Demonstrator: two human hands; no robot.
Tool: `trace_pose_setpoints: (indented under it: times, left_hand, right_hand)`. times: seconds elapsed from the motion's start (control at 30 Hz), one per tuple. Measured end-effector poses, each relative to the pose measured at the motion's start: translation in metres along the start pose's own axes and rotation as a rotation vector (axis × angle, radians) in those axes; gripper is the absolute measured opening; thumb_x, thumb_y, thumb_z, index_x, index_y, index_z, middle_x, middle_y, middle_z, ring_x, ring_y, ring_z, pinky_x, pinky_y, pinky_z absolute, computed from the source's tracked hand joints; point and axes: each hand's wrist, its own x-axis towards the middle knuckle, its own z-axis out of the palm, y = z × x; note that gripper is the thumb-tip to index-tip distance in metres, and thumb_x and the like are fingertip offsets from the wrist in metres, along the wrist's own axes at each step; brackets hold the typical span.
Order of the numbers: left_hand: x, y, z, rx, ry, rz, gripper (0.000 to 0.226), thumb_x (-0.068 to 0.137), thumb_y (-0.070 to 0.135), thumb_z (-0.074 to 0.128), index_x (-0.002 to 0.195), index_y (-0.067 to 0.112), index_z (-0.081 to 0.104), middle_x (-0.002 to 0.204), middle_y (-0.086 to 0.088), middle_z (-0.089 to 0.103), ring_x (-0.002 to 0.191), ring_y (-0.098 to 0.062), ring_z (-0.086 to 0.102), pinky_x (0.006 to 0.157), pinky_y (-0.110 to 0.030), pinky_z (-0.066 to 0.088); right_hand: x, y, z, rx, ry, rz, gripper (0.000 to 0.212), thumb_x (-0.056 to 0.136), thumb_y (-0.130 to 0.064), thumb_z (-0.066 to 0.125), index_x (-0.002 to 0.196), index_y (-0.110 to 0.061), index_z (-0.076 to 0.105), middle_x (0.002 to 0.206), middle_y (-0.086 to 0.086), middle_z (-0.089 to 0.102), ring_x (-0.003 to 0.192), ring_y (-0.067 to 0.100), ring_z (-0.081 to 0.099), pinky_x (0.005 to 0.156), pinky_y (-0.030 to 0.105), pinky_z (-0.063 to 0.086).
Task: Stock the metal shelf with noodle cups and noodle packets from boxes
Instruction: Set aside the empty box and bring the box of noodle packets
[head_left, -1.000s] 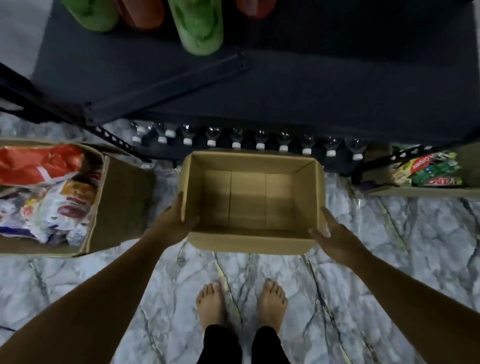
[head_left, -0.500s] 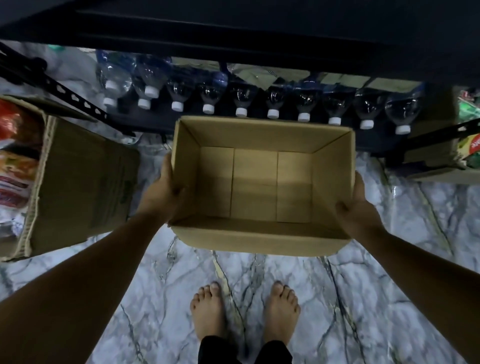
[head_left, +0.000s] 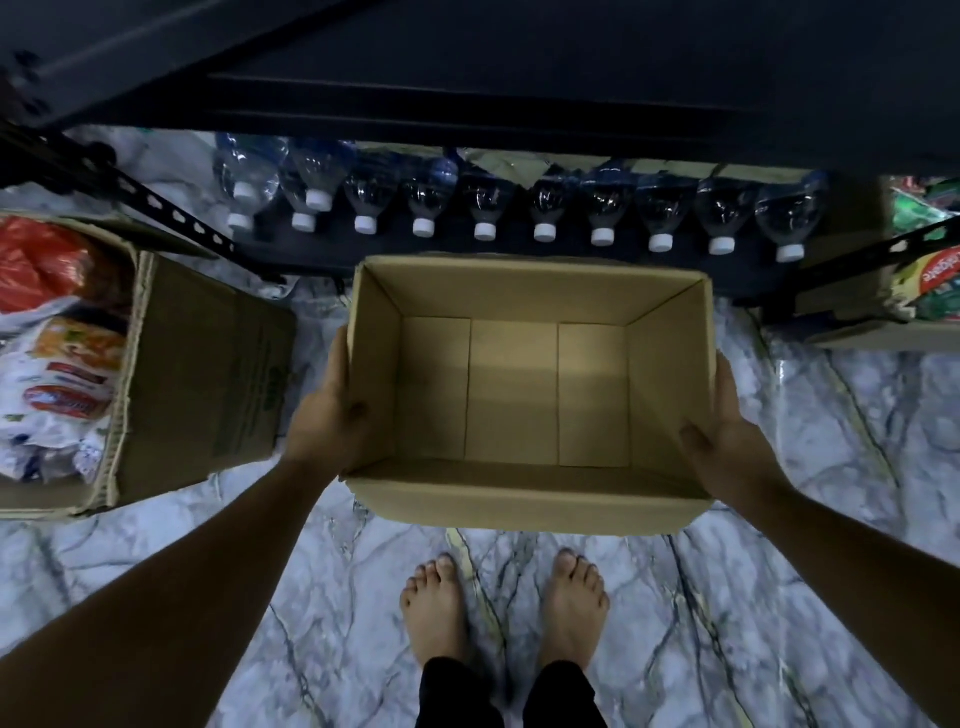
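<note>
While left hand (head_left: 324, 421), right hand (head_left: 727, 441) clamp fingers (head_left: 725, 376) on cardboard box (head_left: 524, 291) — "olgate" lettering, right-edge pack (head_left: 935, 283).

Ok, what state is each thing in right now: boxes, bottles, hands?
Middle box: open-topped, empty, held at both sides.
Left hand: grips its left wall, thumb inside.
Right hand: grips its right wall, thumb inside.
Left box: open, holding packets.
Water bottles: capped, in a row.

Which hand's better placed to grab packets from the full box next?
Left, probably. The left hand grips the empty box on the side nearest the full box of packets; the right hand holds the far side.
</note>
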Motion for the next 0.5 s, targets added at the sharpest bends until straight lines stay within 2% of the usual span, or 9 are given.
trace_pose_setpoints:
  times: [0.07, 0.13, 0.2, 0.27, 0.43, 0.5]
  left_hand:
    - [-0.019, 0.000, -0.001, 0.022, -0.013, -0.018, 0.107, 0.087, 0.006, 0.057, 0.161, 0.041, -0.011, 0.127, -0.025, 0.063, 0.091, -0.043, 0.066, 0.074, -0.043, 0.052]
    - [-0.042, 0.004, -0.021, 0.015, -0.005, -0.041, 0.110, 0.089, 0.001, 0.058, 0.160, 0.044, -0.014, 0.114, -0.025, 0.068, 0.085, -0.043, 0.067, 0.076, -0.045, 0.054]
    - [-0.067, 0.019, -0.031, 0.062, 0.006, -0.022, 0.110, 0.090, 0.000, 0.057, 0.162, 0.038, -0.015, 0.094, -0.024, 0.069, 0.071, -0.037, 0.062, 0.069, -0.044, 0.052]
    - [-0.095, 0.038, -0.047, 0.110, -0.002, -0.014, 0.108, 0.089, -0.002, 0.057, 0.163, 0.030, -0.014, 0.083, -0.021, 0.065, 0.064, -0.033, 0.055, 0.063, -0.041, 0.046]
    - [-0.162, 0.070, -0.100, 0.133, -0.051, 0.078, 0.111, 0.088, -0.002, 0.054, 0.160, 0.034, -0.022, 0.079, -0.021, 0.065, 0.065, -0.038, 0.059, 0.066, -0.048, 0.052]
    - [-0.186, 0.085, -0.123, 0.132, -0.056, 0.085, 0.112, 0.087, 0.001, 0.054, 0.159, 0.038, -0.023, 0.077, -0.020, 0.066, 0.063, -0.037, 0.058, 0.064, -0.048, 0.052]
  right_hand:
    - [-0.026, -0.004, -0.009, -0.042, 0.017, 0.009, 0.099, 0.102, -0.015, 0.052, 0.149, -0.056, -0.024, 0.089, 0.019, 0.065, 0.065, 0.032, 0.062, 0.065, 0.042, 0.055]
    - [-0.053, -0.010, -0.019, -0.020, 0.031, -0.016, 0.103, 0.103, -0.015, 0.053, 0.141, -0.064, -0.030, 0.080, 0.018, 0.065, 0.061, 0.030, 0.062, 0.058, 0.039, 0.052]
    - [-0.078, -0.016, -0.031, -0.019, 0.031, 0.000, 0.101, 0.103, -0.013, 0.052, 0.146, -0.057, -0.028, 0.077, 0.020, 0.065, 0.058, 0.031, 0.061, 0.052, 0.038, 0.050]
    - [-0.112, -0.023, -0.047, -0.027, 0.039, -0.014, 0.100, 0.102, -0.011, 0.052, 0.150, -0.052, -0.026, 0.075, 0.022, 0.065, 0.056, 0.031, 0.060, 0.052, 0.038, 0.049]
    - [-0.196, -0.039, -0.093, -0.075, 0.042, -0.032, 0.102, 0.099, -0.006, 0.054, 0.156, -0.041, -0.024, 0.061, 0.013, 0.058, 0.049, 0.028, 0.055, 0.046, 0.033, 0.039]
    - [-0.230, -0.045, -0.110, -0.078, 0.043, -0.034, 0.104, 0.100, -0.006, 0.054, 0.154, -0.043, -0.027, 0.062, 0.011, 0.058, 0.049, 0.026, 0.054, 0.046, 0.031, 0.033]
